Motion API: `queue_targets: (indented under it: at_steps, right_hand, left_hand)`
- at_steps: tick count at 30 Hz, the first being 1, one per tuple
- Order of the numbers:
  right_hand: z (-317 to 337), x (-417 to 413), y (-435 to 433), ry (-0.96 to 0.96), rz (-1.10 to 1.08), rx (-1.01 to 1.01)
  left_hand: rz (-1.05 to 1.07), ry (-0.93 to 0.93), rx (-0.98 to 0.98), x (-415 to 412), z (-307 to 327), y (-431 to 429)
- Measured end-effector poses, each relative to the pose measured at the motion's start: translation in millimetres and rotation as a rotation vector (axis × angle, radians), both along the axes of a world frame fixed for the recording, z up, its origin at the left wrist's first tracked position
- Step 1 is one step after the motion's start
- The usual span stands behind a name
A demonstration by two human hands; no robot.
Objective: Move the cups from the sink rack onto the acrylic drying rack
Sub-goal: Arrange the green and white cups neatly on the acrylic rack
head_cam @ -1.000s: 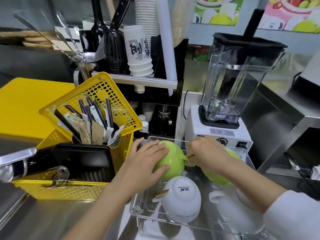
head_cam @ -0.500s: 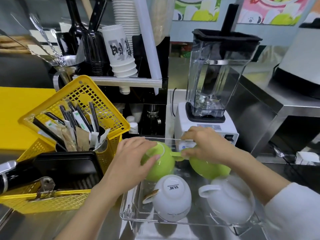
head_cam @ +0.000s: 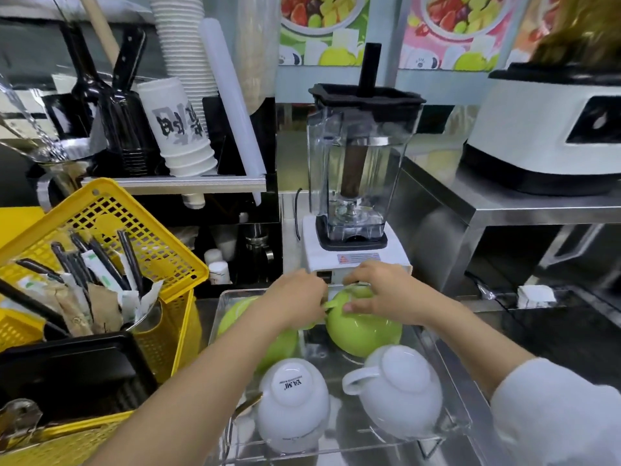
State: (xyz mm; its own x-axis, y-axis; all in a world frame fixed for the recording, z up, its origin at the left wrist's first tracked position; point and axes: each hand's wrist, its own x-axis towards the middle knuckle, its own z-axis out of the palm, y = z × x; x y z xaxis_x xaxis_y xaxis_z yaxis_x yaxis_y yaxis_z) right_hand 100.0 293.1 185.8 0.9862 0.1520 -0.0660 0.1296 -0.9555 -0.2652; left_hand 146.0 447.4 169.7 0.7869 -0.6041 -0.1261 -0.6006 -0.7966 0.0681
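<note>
A clear acrylic drying rack holds cups upside down. Two green cups stand at its back and two white ones at its front. My left hand lies across the left green cup, with its fingertips at a green handle between the two green cups. My right hand grips the top of the right green cup. The left white cup and the right white cup stand untouched. The sink rack is out of view.
A blender stands right behind the rack, close to my hands. On the left, a yellow basket holds wrapped cutlery and a black tray. Stacked paper cups sit on a shelf above. A steel counter edge rises at the right.
My left hand has slid right along the left green cup toward the handle, close to my right hand. The right hand stays on the right green cup. The view has risen.
</note>
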Motion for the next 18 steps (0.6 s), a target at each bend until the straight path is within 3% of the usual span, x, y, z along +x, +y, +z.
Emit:
queue_targets:
  at_steps: [6, 15, 18]
  right_hand:
    - [-3, -2, 0, -0.014, -0.006, 0.072]
    - [1, 3, -3, -0.095, -0.101, 0.295]
    - [4, 6, -7, -0.122, -0.188, 0.344]
  left_hand:
    - [-0.057, -0.081, -0.037, 7, -7, -3]
    - [0.036, 0.133, -0.362, -4, 11, -17]
    - [0.110, 0.186, -0.611, -5, 11, -28]
